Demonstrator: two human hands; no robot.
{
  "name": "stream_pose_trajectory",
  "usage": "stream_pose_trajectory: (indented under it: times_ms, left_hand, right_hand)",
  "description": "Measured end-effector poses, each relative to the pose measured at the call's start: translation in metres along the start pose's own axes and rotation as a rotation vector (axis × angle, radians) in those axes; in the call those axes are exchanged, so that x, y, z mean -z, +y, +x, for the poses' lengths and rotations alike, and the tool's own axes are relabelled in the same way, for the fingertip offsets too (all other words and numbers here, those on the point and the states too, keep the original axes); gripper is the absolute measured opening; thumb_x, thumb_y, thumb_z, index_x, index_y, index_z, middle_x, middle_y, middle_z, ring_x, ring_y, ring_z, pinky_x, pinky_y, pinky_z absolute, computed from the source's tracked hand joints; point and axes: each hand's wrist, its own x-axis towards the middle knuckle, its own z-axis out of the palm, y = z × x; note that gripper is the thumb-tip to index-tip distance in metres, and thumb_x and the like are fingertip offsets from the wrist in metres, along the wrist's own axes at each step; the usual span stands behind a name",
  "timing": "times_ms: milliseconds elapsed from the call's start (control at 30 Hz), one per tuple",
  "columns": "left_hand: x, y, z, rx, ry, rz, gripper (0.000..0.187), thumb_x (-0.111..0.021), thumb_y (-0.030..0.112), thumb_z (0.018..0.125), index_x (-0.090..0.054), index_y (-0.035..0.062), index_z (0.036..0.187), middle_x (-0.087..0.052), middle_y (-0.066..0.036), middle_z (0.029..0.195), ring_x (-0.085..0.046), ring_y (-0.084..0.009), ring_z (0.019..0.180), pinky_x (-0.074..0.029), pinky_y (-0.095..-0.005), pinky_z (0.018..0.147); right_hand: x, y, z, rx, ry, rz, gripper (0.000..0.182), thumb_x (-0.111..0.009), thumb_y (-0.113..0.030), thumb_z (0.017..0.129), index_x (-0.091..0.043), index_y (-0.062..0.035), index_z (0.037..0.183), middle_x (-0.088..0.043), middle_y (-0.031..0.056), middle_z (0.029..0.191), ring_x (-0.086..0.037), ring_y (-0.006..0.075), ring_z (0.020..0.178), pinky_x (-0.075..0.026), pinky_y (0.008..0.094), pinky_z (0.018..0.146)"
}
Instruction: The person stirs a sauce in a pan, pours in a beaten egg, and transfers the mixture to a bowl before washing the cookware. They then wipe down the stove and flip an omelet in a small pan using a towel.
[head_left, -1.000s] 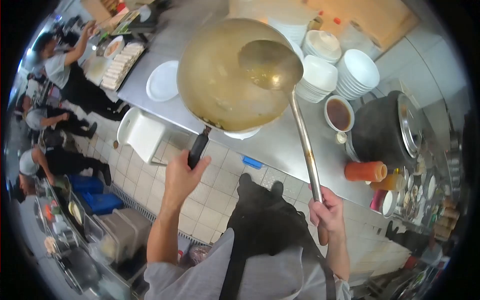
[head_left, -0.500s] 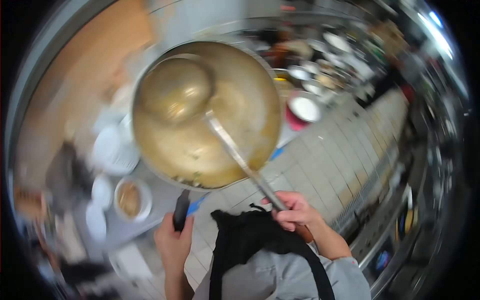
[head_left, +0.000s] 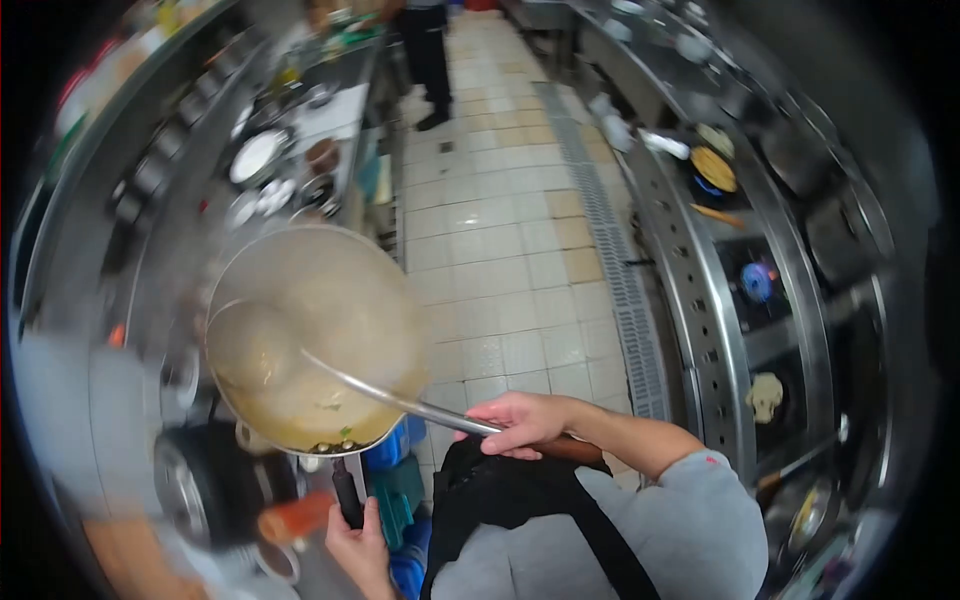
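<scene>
A large, pale-coloured pan hangs at the left front of me. Its black handle is wrapped by the fingers and thumb of my left hand. Inside the pan lies the bowl of a big metal ladle, against the left wall. My right hand is closed round the ladle's long handle, in front of my black apron. Yellowish residue and small dark and green bits stick to the pan's near side, close to the handle.
A counter with bowls and a round white dish runs along the left. On the right is a steel stove with a blue flame and a pan of yellow food. A person stands far down the tiled aisle.
My view has swung right, from the counter to the aisle and stove. The pan has come along, now tilted more, with both hands keeping hold of pan and ladle.
</scene>
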Motion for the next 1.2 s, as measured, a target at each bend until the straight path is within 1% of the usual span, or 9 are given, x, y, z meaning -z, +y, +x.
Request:
stream_pose_trajectory:
  times_ms: [267, 367, 467, 500, 667, 767, 933, 1133, 1200]
  left_hand:
    - [-0.056, 0.067, 0.127, -0.151, -0.211, 0.148, 0.025, -0.075, 0.018, 0.087, -0.063, -0.0036, 0.091, -0.064, -0.011, 0.067, -0.053, -0.0167, 0.056, -0.046, -0.0349, 0.056]
    - [-0.101, 0.04, 0.192, -0.317, -0.325, -0.041, 0.03, -0.075, 0.016, 0.085, -0.066, -0.0059, 0.103, -0.07, -0.018, 0.076, -0.061, -0.0189, 0.062, -0.051, -0.0352, 0.063]
    - [-0.13, 0.079, 0.228, -0.296, -0.439, 0.109, 0.032, -0.076, 0.018, 0.084, -0.066, -0.0064, 0.102, -0.069, -0.019, 0.077, -0.064, -0.0244, 0.068, -0.051, -0.0379, 0.069]
    - [-0.138, 0.103, 0.232, -0.22, -0.515, -0.015, 0.033, -0.077, 0.02, 0.083, -0.065, -0.0066, 0.098, -0.067, -0.021, 0.076, -0.063, -0.0277, 0.071, -0.05, -0.0399, 0.072]
    - [-0.221, 0.137, 0.276, -0.488, -0.613, 0.074, 0.03, -0.076, 0.021, 0.086, -0.063, -0.0049, 0.087, -0.061, -0.011, 0.063, -0.056, -0.0171, 0.058, -0.047, -0.0359, 0.058]
    - [-0.272, 0.18, 0.285, -0.38, -0.728, -0.096, 0.025, -0.075, 0.018, 0.087, -0.06, -0.001, 0.08, -0.06, -0.006, 0.062, -0.053, -0.012, 0.056, -0.044, -0.0312, 0.054]
    - [-0.343, 0.254, 0.296, -0.476, -0.715, 0.0, 0.023, -0.074, 0.017, 0.087, -0.061, -0.0006, 0.081, -0.059, -0.004, 0.061, -0.053, -0.0113, 0.055, -0.043, -0.0299, 0.054]
    - [-0.42, 0.302, 0.314, -0.38, -0.633, -0.093, 0.022, -0.073, 0.016, 0.087, -0.061, -0.0015, 0.082, -0.058, -0.004, 0.061, -0.053, -0.011, 0.055, -0.043, -0.0298, 0.052]
    - [-0.432, 0.31, 0.323, -0.267, -0.619, -0.144, 0.021, -0.073, 0.015, 0.087, -0.06, -0.0018, 0.082, -0.059, -0.003, 0.062, -0.055, -0.0108, 0.055, -0.044, -0.029, 0.052]
  right_hand:
    - [0.034, -0.038, 0.01, 0.037, 0.357, 0.036, 0.039, -0.059, -0.013, 0.097, -0.05, -0.0003, 0.133, -0.052, 0.002, 0.07, -0.051, 0.0077, 0.046, -0.042, 0.0237, 0.04]
    - [0.042, -0.06, 0.007, 0.073, 0.497, 0.02, 0.04, -0.061, -0.015, 0.097, -0.051, -0.0004, 0.133, -0.053, 0.0025, 0.072, -0.052, 0.0076, 0.048, -0.043, 0.0233, 0.042]
    - [0.05, -0.067, 0.006, 0.078, 0.638, 0.037, 0.042, -0.062, -0.017, 0.097, -0.052, -0.0014, 0.134, -0.054, 0.0022, 0.074, -0.053, 0.0073, 0.05, -0.044, 0.0229, 0.044]
    - [0.052, -0.07, 0.006, 0.101, 0.685, 0.062, 0.041, -0.062, -0.016, 0.097, -0.052, -0.002, 0.134, -0.053, 0.0013, 0.072, -0.052, 0.0069, 0.05, -0.043, 0.0224, 0.045]
    - [0.087, -0.069, -0.009, 0.243, 0.838, 0.171, 0.043, -0.063, -0.017, 0.096, -0.052, -0.0024, 0.136, -0.053, 0.0004, 0.069, -0.052, 0.0065, 0.05, -0.043, 0.0218, 0.046]
    - [0.119, -0.082, -0.032, 0.323, 0.836, 0.195, 0.047, -0.065, -0.019, 0.095, -0.051, -0.0029, 0.137, -0.055, 0.0013, 0.075, -0.054, 0.0074, 0.052, -0.046, 0.0223, 0.047]
    - [0.197, -0.112, -0.073, 0.432, 0.794, 0.196, 0.046, -0.065, -0.019, 0.095, -0.053, -0.0028, 0.136, -0.055, 0.0011, 0.073, -0.054, 0.0081, 0.052, -0.045, 0.0223, 0.047]
    - [0.328, -0.202, -0.134, 0.352, 0.665, 0.135, 0.044, -0.065, -0.018, 0.094, -0.054, -0.0024, 0.134, -0.056, 0.0018, 0.071, -0.055, 0.0093, 0.05, -0.045, 0.023, 0.046]
    - [0.36, -0.217, -0.136, 0.318, 0.636, 0.143, 0.044, -0.065, -0.017, 0.094, -0.054, -0.002, 0.133, -0.056, 0.002, 0.07, -0.055, 0.0096, 0.049, -0.045, 0.0233, 0.046]
